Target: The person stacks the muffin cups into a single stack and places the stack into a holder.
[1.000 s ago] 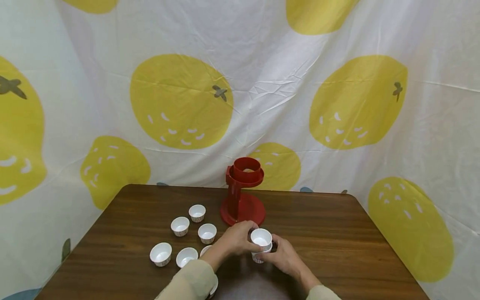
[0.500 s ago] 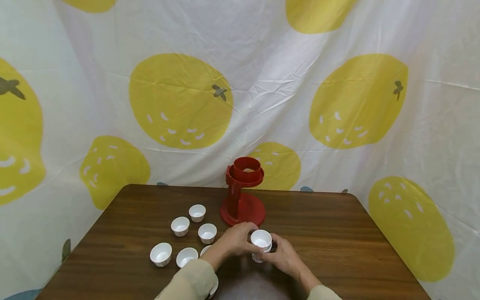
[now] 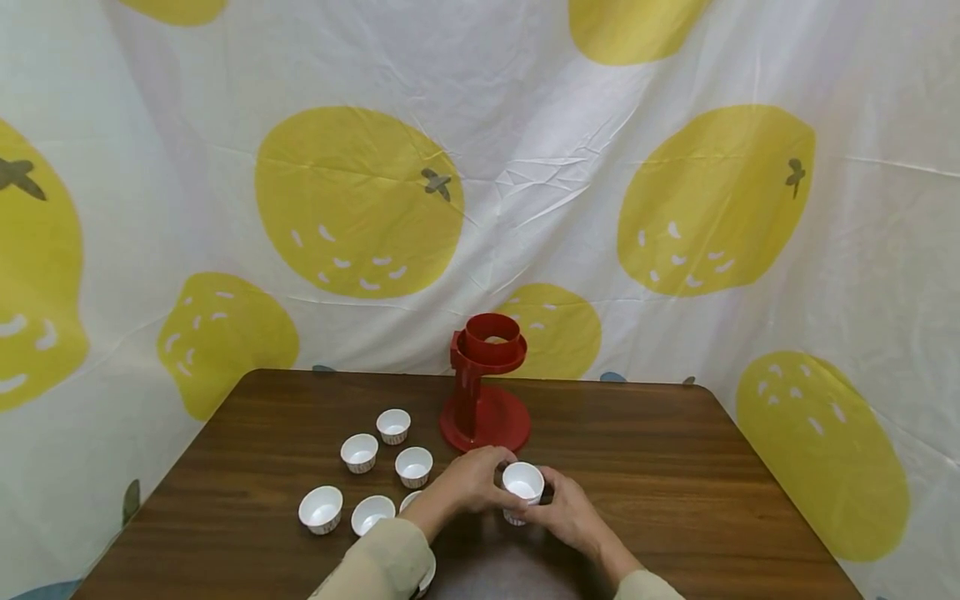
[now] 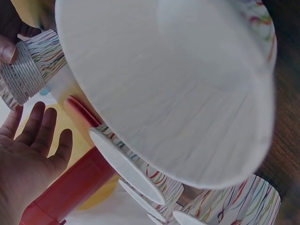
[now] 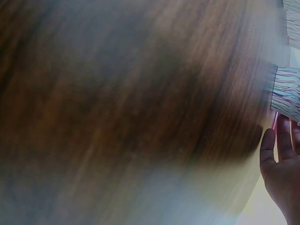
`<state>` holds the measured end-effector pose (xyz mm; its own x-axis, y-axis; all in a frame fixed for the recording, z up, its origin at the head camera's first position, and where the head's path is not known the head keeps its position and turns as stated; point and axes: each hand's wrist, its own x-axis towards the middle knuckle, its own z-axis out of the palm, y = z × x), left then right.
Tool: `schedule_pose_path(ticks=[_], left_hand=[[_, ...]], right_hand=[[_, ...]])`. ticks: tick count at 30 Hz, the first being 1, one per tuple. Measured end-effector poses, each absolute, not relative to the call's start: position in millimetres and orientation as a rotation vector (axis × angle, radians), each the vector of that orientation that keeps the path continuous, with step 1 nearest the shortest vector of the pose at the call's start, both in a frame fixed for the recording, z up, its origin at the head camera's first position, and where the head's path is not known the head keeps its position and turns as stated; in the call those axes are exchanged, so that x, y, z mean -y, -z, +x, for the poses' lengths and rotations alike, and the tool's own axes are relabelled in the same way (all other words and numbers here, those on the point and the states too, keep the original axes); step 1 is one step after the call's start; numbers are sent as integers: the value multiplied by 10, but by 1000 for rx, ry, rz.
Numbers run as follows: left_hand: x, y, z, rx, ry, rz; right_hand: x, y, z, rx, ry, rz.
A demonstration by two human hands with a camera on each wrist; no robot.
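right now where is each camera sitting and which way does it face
Head: worn high, looks forward and down at the table; both hands, left hand and right hand, hold a stack of paper cups, sleeves show.
Left wrist: low beside loose cups, faces the red stand; the left palm shows.
Right wrist: skims the blurred tabletop; right fingers show at the edge.
Shared: head and left wrist views both show the red stand and stack.

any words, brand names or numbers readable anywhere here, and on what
None can be read.
The stack of paper cups held between the left hand and the right hand: coloured streaks only, no lettering.
The loose cups on the table: same streak pattern, no text.
The red stand: plain, no label visible.
The cloth backdrop: yellow fruit prints, no words.
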<state>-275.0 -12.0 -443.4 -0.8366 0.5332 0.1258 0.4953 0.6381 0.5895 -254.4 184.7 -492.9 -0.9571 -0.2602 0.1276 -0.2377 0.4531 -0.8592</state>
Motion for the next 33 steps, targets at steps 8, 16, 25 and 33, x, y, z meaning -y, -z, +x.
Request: schedule_pose_path(ticks=[8, 16, 25, 33], left_hand=[[142, 4456, -2770, -2813, -882, 922], [157, 4455, -2772, -2804, -868, 955], [133, 4443, -2778, -2776, -894, 977], [124, 4432, -2773, -2782, -879, 967]], right_hand=[[-1837, 4926, -2538, -2665, 1578, -443], [-1838, 4920, -2546, -2686, 1548, -428], [-1846, 4933, -2540, -2666, 1567, -440], [-1839, 4931, -2532, -2664, 1579, -441]])
